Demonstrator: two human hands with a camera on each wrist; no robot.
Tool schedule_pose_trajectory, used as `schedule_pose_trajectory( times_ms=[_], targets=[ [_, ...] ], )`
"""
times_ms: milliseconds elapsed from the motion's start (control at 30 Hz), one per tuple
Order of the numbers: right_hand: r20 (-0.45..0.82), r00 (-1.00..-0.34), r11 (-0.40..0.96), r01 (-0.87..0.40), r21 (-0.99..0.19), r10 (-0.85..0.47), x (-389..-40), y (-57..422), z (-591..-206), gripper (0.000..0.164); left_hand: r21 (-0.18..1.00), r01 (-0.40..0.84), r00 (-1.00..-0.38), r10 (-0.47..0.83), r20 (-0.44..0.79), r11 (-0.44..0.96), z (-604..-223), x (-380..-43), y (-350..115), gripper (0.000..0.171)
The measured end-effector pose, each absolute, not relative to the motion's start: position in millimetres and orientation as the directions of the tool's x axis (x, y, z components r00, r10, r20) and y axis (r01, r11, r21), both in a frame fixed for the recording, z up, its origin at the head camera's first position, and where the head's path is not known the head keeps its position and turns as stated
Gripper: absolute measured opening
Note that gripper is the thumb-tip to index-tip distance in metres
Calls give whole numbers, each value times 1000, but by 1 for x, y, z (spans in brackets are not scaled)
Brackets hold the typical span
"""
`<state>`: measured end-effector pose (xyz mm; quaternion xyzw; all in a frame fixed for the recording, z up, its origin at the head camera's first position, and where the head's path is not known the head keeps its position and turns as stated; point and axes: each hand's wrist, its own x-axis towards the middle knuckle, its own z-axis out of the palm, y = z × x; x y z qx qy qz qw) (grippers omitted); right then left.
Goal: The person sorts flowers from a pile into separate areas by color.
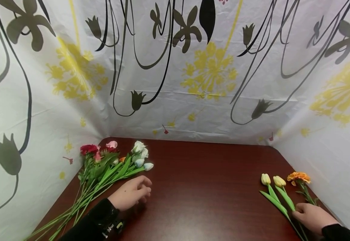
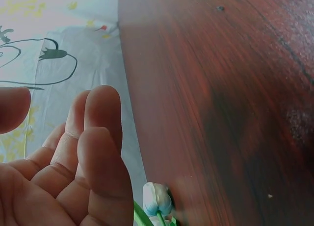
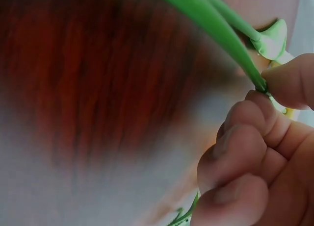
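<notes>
Two yellow tulips (image 1: 279, 181) on the right, and my right hand (image 1: 313, 217) has a pinch on green stem!

Over on the right of the red-brown desk (image 1: 202, 187), the count is three blooms: two yellow tulips side by side, heads pointing away from me, and one orange flower (image 1: 299, 177) beside them, near the desk's edge. My right thumb and forefinger meet on the tulip greenery — a tight pinch, the other fingers (image 3: 240, 147) curled in. Whether both stems are caught, I cannot tell.

Across to the left! My left hand (image 1: 131, 194) is over the desk with nothing in it, fingers loosely bent, a clear gap to the thumb. Just beside it lies one big bunch (image 1: 99, 174): two pale blue tulips (image 1: 140, 162) nearest my fingers, white blooms (image 1: 139, 147) crowded behind them, then red blooms (image 1: 89, 149) and pink blooms (image 1: 111, 144) at the far left. Those heads overlap — no full count from me. Long green stems (image 1: 81, 201) run toward me. Two dark sleeves (image 1: 92, 222) on my arms, and a white sheet (image 1: 163, 80) with printed flowers rising behind the desk.
</notes>
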<state>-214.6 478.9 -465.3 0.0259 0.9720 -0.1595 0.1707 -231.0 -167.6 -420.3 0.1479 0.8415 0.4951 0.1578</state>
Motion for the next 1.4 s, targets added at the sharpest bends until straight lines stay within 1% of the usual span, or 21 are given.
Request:
schedule_pose_trajectory(
  times_ms=[200, 533, 767, 967, 1133, 1267, 1400],
  targets=[
    [-351, -936, 944, 92, -317, -27, -221, 473, -468, 27, 880, 90, -903, 412, -125, 466, -421, -232, -165, 28],
    [-423, -906, 915, 175, -364, 4, -221, 469, -465, 20, 878, 105, -903, 414, -113, 468, -421, -231, -168, 29],
    [-396, -918, 926, 154, -344, 6, -219, 475, -468, 19, 853, 138, -907, 411, -96, 504, -422, -235, -169, 31],
    [-370, -928, 931, 160, -329, 28, -218, 469, -465, 21, 800, 161, -926, 369, -80, 578, -420, -233, -177, 29],
    [-351, -936, 921, 170, -349, 40, -216, 461, -459, 23, 756, 163, -943, 326, -71, 634, -414, -234, -188, 25],
    [-316, -948, 922, 137, -361, 17, -218, 455, -456, 23, 670, 184, -962, 271, -27, 719, -408, -235, -201, 21],
    [-306, -952, 919, 118, -376, -3, -220, 449, -453, 25, 559, 178, -978, 210, 6, 810, -401, -235, -217, 17]
  ],
)
